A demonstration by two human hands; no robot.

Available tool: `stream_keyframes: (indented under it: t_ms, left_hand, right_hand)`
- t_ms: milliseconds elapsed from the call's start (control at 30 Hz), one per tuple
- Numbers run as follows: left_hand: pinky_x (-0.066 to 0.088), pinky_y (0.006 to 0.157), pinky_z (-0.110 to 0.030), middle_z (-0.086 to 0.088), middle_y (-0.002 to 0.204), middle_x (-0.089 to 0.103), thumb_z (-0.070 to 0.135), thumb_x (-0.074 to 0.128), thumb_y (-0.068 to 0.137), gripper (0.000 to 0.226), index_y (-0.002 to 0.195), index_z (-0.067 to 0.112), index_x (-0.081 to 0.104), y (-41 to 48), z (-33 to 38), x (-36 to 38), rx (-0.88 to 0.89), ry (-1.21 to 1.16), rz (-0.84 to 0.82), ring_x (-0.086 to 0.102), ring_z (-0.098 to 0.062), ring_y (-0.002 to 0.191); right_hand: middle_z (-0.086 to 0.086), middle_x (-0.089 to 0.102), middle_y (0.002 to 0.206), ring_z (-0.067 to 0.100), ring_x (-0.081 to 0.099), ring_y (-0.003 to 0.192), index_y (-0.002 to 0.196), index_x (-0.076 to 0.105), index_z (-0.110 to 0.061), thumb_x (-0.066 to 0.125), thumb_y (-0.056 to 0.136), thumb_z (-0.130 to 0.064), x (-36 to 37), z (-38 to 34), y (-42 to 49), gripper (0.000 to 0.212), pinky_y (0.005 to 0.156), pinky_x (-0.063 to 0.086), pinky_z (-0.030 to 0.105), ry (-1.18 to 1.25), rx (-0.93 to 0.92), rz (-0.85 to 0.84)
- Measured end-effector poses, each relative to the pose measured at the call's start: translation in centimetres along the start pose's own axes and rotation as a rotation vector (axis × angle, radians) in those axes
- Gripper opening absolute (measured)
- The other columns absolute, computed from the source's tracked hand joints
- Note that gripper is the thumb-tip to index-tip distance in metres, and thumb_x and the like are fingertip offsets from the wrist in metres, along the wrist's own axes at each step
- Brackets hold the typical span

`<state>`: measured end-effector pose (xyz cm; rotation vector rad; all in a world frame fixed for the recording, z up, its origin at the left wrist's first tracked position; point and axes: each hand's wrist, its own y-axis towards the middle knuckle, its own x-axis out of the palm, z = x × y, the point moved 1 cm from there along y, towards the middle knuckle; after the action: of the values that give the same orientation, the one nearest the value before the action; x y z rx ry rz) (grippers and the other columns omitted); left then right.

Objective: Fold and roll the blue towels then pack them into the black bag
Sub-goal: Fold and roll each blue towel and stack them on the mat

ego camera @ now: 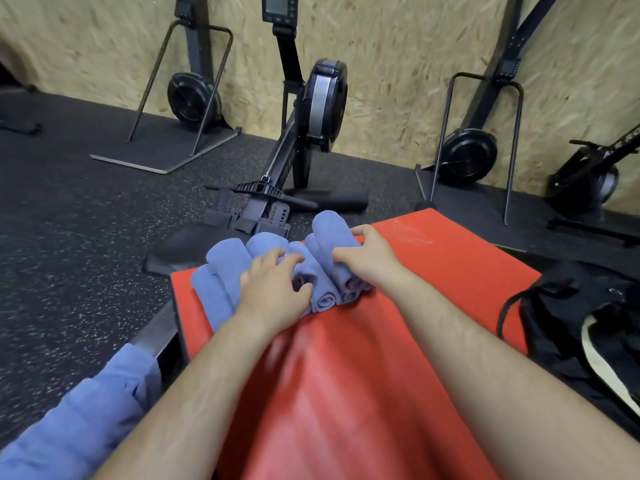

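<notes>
Several rolled blue towels (225, 268) lie side by side at the far left end of a red mat (433, 271). My left hand (273, 289) lies on the middle rolls, its fingers curled over one of them. My right hand (367, 254) grips the rightmost roll (329, 230), thumb on its far side and fingers over the near end. The black bag (581, 327) sits open on the floor at the right edge of the mat, a pale lining showing inside.
An unrolled blue cloth (86, 417) lies at the lower left. A rowing machine (311, 109) stands just beyond the mat. Ski machines with flywheels (194, 98) line the chipboard wall. Dark speckled rubber floor surrounds the mat.
</notes>
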<state>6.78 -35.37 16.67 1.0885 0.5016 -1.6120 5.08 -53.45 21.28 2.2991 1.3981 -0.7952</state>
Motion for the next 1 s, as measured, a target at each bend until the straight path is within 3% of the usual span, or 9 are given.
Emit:
stream_keyframes:
  t_ms: [133, 300, 467, 533, 700, 767, 867, 1000]
  left_hand:
    - [0.035, 0.099, -0.038, 0.004, 0.142, 0.047, 0.044, 0.058, 0.088, 0.044, 0.13, 0.03, 0.054, 0.9, -0.9, 0.4, -0.045, 0.097, -0.048, 0.046, -0.028, 0.125]
    - [0.03, 0.093, -0.037, 0.009, 0.137, 0.048, 0.042, 0.058, 0.088, 0.038, 0.124, 0.031, 0.054, 1.5, -1.3, 0.6, -0.009, 0.086, -0.063, 0.05, -0.02, 0.123]
    - [0.029, 0.097, -0.039, 0.011, 0.14, 0.046, 0.043, 0.055, 0.09, 0.041, 0.131, 0.035, 0.052, 1.9, -1.8, 0.9, -0.015, 0.08, -0.059, 0.049, -0.017, 0.126]
    - [0.029, 0.098, -0.039, 0.011, 0.14, 0.046, 0.044, 0.054, 0.09, 0.042, 0.131, 0.035, 0.052, 1.9, -1.7, 0.9, -0.019, 0.078, -0.064, 0.048, -0.017, 0.126]
    - [0.026, 0.093, -0.037, 0.01, 0.133, 0.049, 0.041, 0.053, 0.091, 0.034, 0.124, 0.033, 0.054, 1.7, -1.7, 0.7, -0.036, 0.047, -0.055, 0.05, -0.017, 0.12]
    - [0.027, 0.098, -0.038, 0.009, 0.131, 0.05, 0.04, 0.054, 0.091, 0.035, 0.124, 0.032, 0.054, 1.7, -1.7, 0.4, -0.066, 0.053, -0.052, 0.049, -0.018, 0.12]
    - [0.03, 0.105, -0.047, 0.009, 0.126, 0.05, 0.038, 0.059, 0.086, 0.036, 0.121, 0.031, 0.053, 1.6, -1.9, -0.1, -0.115, 0.043, -0.086, 0.046, -0.018, 0.123]
    - [0.036, 0.091, -0.045, 0.008, 0.12, 0.049, 0.034, 0.066, 0.084, 0.039, 0.12, 0.029, 0.05, 1.6, -2.6, -0.7, -0.111, 0.018, -0.112, 0.046, -0.019, 0.119]
  right_hand:
    - [-0.01, 0.054, 0.086, 0.016, 0.057, 0.076, 0.113, 0.048, -0.025, 0.069, 0.079, -0.024, 3.0, 0.0, 3.2, 0.04, 0.059, 0.043, 0.028, -0.065, -0.021, -0.027]
    - [-0.006, 0.059, 0.09, 0.02, 0.061, 0.083, 0.117, 0.05, -0.024, 0.065, 0.079, -0.028, 4.5, 0.3, 5.5, 0.041, 0.066, 0.046, 0.031, -0.111, -0.006, -0.022]
    - [0.007, 0.07, 0.085, 0.022, 0.071, 0.066, 0.111, 0.055, -0.028, 0.061, 0.075, -0.03, 6.9, 0.3, 5.2, 0.036, 0.063, 0.057, 0.033, -0.151, -0.021, -0.244]
    - [0.006, 0.07, 0.083, 0.022, 0.071, 0.065, 0.11, 0.057, -0.027, 0.06, 0.073, -0.032, 7.0, 0.3, 5.4, 0.037, 0.063, 0.058, 0.035, -0.155, -0.017, -0.253]
    - [0.003, 0.063, 0.077, 0.026, 0.063, 0.063, 0.091, 0.056, -0.026, 0.061, 0.066, -0.034, 6.1, -0.8, 5.9, 0.026, 0.054, 0.044, 0.027, 0.051, 0.09, -0.151]
    - [0.006, 0.066, 0.077, 0.029, 0.066, 0.067, 0.092, 0.056, -0.026, 0.06, 0.066, -0.036, 6.4, -0.8, 5.9, 0.029, 0.053, 0.043, 0.027, 0.021, 0.105, -0.183]
    - [0.009, 0.07, 0.083, 0.028, 0.069, 0.079, 0.098, 0.058, -0.026, 0.056, 0.068, -0.038, 7.1, -0.5, 5.7, 0.033, 0.063, 0.049, 0.031, -0.088, 0.096, -0.256]
    - [-0.001, 0.06, 0.082, 0.019, 0.058, 0.076, 0.089, 0.054, -0.026, 0.061, 0.075, -0.042, 7.1, -0.7, 5.9, 0.022, 0.06, 0.04, 0.029, -0.107, 0.076, -0.261]
